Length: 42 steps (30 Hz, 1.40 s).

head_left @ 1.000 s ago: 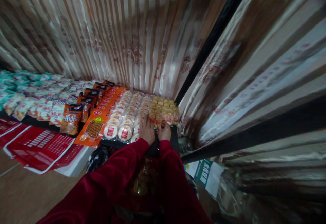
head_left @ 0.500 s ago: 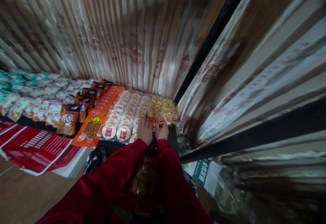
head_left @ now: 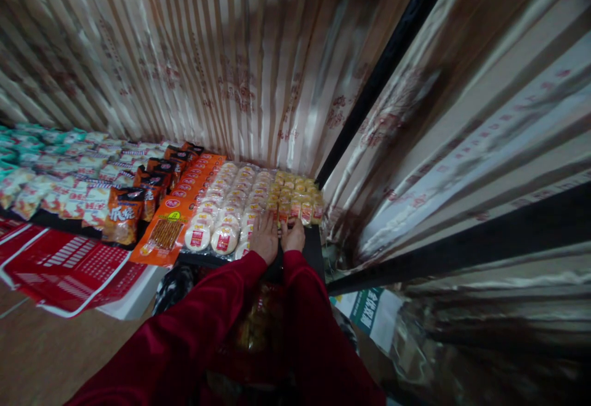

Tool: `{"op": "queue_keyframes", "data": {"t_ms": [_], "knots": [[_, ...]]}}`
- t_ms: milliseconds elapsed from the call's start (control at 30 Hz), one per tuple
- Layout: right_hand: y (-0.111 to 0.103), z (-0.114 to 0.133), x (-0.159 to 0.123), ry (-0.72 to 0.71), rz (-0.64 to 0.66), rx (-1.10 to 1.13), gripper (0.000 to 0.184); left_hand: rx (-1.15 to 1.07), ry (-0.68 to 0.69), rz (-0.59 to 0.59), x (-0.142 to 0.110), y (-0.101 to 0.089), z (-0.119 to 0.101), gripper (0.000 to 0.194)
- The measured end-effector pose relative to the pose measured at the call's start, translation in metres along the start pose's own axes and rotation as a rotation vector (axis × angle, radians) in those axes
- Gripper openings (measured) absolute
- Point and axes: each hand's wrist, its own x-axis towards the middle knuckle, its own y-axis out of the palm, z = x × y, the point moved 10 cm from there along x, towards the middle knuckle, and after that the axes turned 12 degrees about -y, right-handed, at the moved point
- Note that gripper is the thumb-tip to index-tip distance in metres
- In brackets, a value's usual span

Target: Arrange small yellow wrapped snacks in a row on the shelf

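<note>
Nearest, two dark red sleeves (head_left: 194,313) are stretched forward, and a red basket (head_left: 83,270) with white handles is seen low on the left. Beyond the sleeves, the front edge of a dark shelf (head_left: 313,251) is reached by both hands. The left hand (head_left: 265,239) is laid with its fingers extended along the line where white round cakes (head_left: 225,238) meet small yellow packs (head_left: 305,210). The right hand (head_left: 293,237) is placed just beside it, its fingers bent against the front of the yellow packs; whether one is gripped by either hand cannot be told. Since half a second ago, only slight finger movement can be made out; both hands have been kept in the same spot, and no yellow pack is seen to have been lifted away, so contact at the front row seems to be maintained. To the left, an orange packet (head_left: 169,224) is followed by orange-and-black snack bags (head_left: 124,216). Farthest back, the shelf is bordered by a pleated, printed curtain (head_left: 203,36).
</note>
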Motion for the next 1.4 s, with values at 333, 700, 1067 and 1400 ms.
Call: {"op": "queue_keyframes", "data": {"t_ms": [333, 700, 1067, 1400], "knots": [[-0.012, 0.012, -0.002, -0.111, -0.090, -0.146, 0.019, 0.003, 0.032, -0.029, -0.001, 0.001, 0.000, 0.049], [-0.004, 0.001, -0.001, -0.052, -0.032, 0.028, 0.020, -0.035, 0.039, -0.036, -0.003, -0.003, 0.001, 0.050], [-0.023, 0.022, -0.013, -0.107, -0.078, -0.052, 0.016, -0.078, 0.087, -0.078, -0.016, -0.013, -0.008, 0.037], [-0.044, 0.042, -0.060, -0.169, -0.070, -0.084, 0.020, -0.203, 0.083, 0.032, -0.066, -0.001, -0.019, 0.045]]}}
